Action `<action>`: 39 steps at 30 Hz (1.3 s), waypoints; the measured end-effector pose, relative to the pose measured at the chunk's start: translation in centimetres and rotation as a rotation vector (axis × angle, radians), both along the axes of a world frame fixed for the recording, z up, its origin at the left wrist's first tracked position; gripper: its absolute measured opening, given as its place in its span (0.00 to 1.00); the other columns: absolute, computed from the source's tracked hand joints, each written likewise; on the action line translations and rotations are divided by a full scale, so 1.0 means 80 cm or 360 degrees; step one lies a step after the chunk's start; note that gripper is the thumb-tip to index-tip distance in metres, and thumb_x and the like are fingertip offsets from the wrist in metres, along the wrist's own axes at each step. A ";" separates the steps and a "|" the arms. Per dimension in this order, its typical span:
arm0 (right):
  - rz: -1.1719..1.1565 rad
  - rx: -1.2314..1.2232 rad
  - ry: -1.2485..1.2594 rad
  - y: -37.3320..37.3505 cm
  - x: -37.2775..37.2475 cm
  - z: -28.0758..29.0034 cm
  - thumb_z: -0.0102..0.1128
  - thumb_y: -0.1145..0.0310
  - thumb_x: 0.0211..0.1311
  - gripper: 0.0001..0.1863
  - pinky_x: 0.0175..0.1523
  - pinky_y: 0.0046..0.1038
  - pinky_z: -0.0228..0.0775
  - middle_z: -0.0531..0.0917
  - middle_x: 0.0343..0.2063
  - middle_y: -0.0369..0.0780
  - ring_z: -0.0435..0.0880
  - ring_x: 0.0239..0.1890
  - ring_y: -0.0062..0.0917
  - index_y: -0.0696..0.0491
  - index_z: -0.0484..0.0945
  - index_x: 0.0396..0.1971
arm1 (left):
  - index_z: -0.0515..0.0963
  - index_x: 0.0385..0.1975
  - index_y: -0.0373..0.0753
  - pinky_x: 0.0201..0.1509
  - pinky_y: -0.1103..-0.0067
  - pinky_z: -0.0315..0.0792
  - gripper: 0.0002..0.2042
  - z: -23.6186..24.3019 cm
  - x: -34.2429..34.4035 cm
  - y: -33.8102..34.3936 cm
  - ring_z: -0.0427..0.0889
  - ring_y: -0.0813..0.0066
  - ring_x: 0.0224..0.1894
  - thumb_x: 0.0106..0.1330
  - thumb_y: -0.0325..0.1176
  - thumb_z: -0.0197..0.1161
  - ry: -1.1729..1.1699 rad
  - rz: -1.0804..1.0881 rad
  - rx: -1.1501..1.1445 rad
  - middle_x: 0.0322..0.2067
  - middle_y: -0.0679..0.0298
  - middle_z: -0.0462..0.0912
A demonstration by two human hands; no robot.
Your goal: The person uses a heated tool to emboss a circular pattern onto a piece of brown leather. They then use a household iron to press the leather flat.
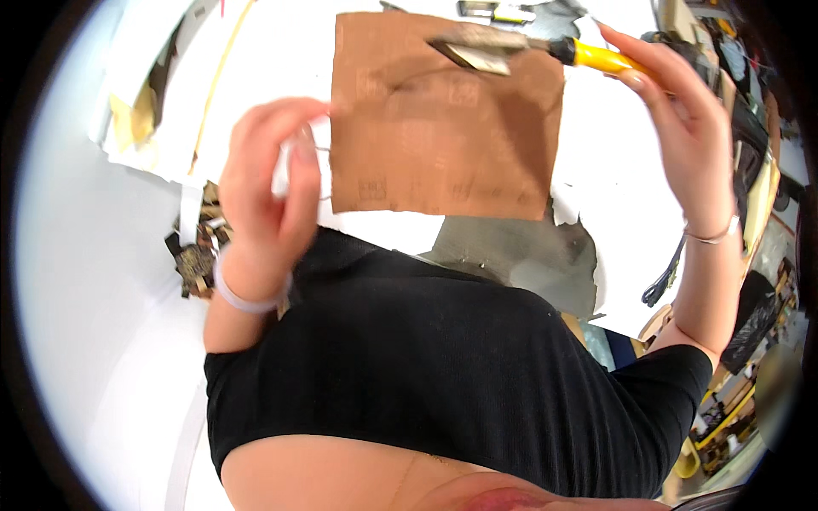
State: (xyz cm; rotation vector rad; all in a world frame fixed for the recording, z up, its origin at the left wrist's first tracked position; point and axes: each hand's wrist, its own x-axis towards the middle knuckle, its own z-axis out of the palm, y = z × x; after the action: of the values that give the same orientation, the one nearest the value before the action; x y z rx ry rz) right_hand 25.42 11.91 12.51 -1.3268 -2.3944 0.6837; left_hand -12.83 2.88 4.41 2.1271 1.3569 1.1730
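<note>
A square brown sheet (409, 157), seemingly cardboard with faint printed marks, lies flat over a white surface. At its left edge is my left hand (277, 175), slightly blurred, index fingertip at the edge and thumb apart from it; I see nothing in its grasp. My right hand (677, 102) pinches the end of a yellow handle, out to the right of the sheet. That handle belongs to a scraper-like tool (601, 58) with a black collar and wide metal blade, held above the sheet's upper right. The blade is motion-blurred, and a shadow falls on the sheet below it.
A dark grey, ragged-edged piece (520, 255) lies partly under the brown sheet, close to my body. Small brown scraps (200, 255) are heaped at the left. Beyond the sheet lies a black-and-silver item (498, 11). A dark cord (663, 285) lies near my right forearm.
</note>
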 end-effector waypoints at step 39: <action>-0.1129 0.0609 0.0279 -0.232 -0.049 -0.160 0.64 0.74 0.72 0.21 0.68 0.38 0.70 0.83 0.61 0.43 0.81 0.62 0.39 0.55 0.78 0.63 | 0.80 0.51 0.35 0.45 0.69 0.78 0.12 0.147 0.031 0.078 0.83 0.55 0.41 0.70 0.24 0.69 0.1223 -0.0833 0.0037 0.40 0.56 0.85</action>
State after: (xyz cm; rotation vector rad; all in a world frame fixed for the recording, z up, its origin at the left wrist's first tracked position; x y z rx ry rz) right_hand 21.52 -6.62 -0.27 -1.6910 -1.6257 0.1224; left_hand -10.32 9.13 16.14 2.8421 0.9003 0.1569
